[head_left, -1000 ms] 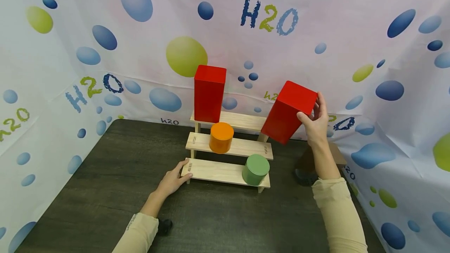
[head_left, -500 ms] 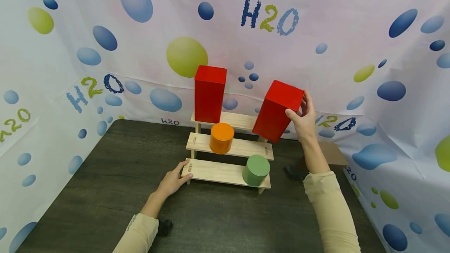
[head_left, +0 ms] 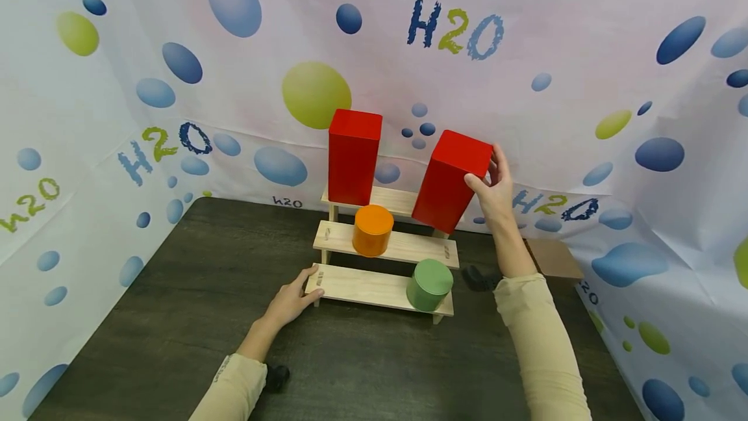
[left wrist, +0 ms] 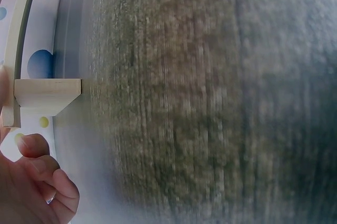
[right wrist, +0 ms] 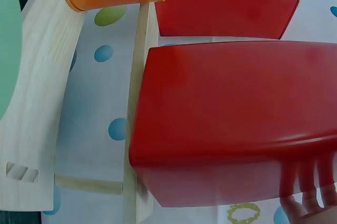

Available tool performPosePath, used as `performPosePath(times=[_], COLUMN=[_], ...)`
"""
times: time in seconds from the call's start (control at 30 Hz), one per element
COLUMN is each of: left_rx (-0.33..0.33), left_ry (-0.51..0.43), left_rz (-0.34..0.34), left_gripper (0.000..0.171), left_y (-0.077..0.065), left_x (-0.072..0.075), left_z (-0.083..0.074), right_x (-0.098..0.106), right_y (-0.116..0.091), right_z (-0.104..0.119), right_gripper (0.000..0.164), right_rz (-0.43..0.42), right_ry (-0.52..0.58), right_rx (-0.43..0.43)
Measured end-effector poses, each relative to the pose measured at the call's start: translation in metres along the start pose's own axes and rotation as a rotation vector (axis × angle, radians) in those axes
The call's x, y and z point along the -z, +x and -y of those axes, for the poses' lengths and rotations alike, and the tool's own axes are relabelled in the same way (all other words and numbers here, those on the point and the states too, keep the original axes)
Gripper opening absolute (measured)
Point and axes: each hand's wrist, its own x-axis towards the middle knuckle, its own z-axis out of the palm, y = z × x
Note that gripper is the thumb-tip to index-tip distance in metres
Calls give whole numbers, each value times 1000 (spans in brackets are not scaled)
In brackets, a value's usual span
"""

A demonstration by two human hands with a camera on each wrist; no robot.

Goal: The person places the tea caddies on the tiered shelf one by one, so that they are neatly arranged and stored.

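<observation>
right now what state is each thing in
left red box, upright on top shelf
right red box, tilted, held by right grip
orange cylinder, upright on middle shelf
green cylinder, upright on bottom shelf
wooden rack, standing on table
left grip, on bottom shelf's left end
brown box, partly behind right arm

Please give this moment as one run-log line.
right grip: holds tilted red box by top shelf; left grip: holds bottom shelf; upright red box: top shelf; orange cylinder: middle shelf; green cylinder: bottom shelf
</observation>
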Motion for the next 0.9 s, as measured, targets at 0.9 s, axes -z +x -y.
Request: performPosePath(times=[0.9], left_rx=[14], left_ry=[2], left_rz=[5], left_gripper=[62], left_y=[0], left_x=[0], left_z=[-1], right_x=[-26], right_y=[18], right_z=[-18], right_gripper=[75], right_rz=[35], right_ry=[57], right_rx=[-41])
